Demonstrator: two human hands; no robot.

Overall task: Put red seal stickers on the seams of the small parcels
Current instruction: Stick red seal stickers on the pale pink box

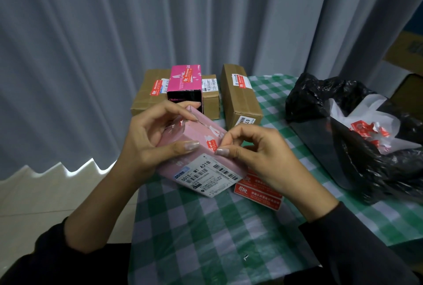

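Red sticker (211, 145) partly behind fingers (237, 133)

- Tablecloth (194, 239) — green-and-white check.
- Parcel (196, 131) pale pink; its seal sticker (211, 145) red, label (206, 175) white.
- Box (184, 78) behind magenta over black; cartons (240, 99) brown.
- Bag (320, 94) black, scraps (366, 129) inside seemingly red-and-white.
- Curtain (91, 44) grey.

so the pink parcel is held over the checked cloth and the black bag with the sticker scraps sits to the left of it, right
Not quite. The head view shows the black bag to the right of the pink parcel, not the left. The rest stands: the parcel is held over the checked cloth, and the sticker scraps lie in that bag.
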